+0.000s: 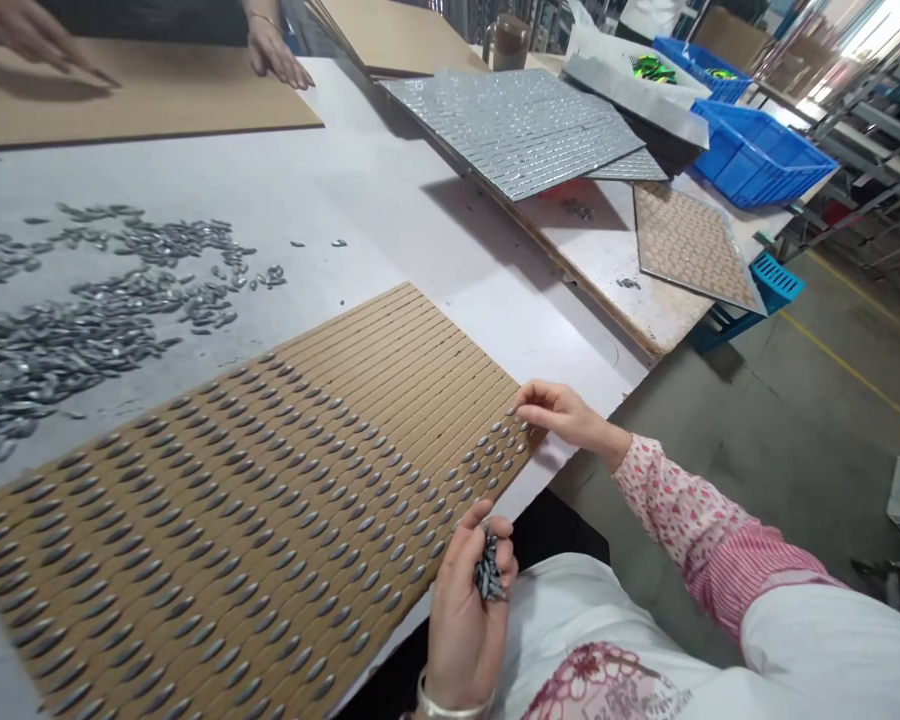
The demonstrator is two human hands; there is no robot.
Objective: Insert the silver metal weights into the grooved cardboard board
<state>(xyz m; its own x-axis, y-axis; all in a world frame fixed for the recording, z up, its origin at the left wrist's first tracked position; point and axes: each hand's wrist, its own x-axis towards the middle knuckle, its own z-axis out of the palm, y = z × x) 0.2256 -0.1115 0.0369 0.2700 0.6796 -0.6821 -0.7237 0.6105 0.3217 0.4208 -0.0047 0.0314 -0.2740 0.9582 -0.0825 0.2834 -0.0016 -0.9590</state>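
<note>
A brown grooved board (390, 340) lies slantwise on the white table (390, 210), most of its grooves filled with rows of small grey oval metal pieces (270, 510). My left hand (465, 610) is at the board's near edge, cupped round a small bunch of the same grey pieces (489, 575). My right hand (562, 412) rests at the board's right corner, its fingertips pinched together on the last rows; what they hold is too small to make out.
A loose heap of grey pieces (67, 320) spreads over the table's left. Another person's hands (274, 50) press on a cardboard sheet (142, 95) at the far side. Filled silver boards (517, 125), blue crates (757, 155) and a patterned board (690, 245) lie at right.
</note>
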